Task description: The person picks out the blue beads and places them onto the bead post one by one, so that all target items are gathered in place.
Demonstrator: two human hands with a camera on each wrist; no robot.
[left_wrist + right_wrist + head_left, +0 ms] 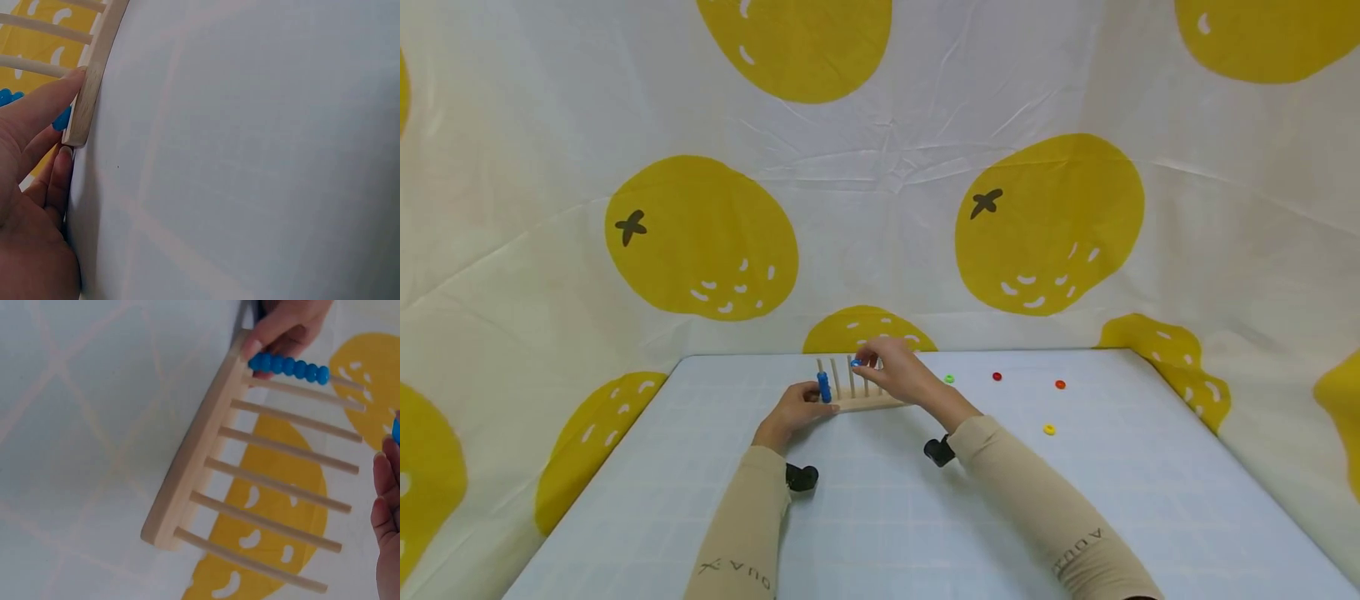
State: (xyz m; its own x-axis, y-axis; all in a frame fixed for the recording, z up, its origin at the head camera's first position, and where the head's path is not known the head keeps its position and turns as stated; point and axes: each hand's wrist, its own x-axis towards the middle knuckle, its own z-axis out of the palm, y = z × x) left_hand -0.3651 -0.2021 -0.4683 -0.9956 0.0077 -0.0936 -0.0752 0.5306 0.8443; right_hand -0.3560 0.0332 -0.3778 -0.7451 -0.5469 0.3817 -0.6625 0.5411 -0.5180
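A wooden peg rack [199, 447] with a long base and several upright pegs stands toward the back of the table. Blue beads [292, 367] are stacked on its leftmost peg; the other pegs that show in the right wrist view are bare. My left hand [794, 412] grips the left end of the base, thumb on the front, fingers behind, as the left wrist view shows. My right hand [895, 372] is raised by the peg tops and pinches one blue bead [856, 363]. Only an edge of that bead [397, 430] shows in the right wrist view.
Right of the rack lie a green ring [950, 379], a red ring [997, 377], an orange ring [1060, 384] and a yellow ring [1049, 430]. A fruit-print cloth [880, 250] hangs behind the white table [880, 517].
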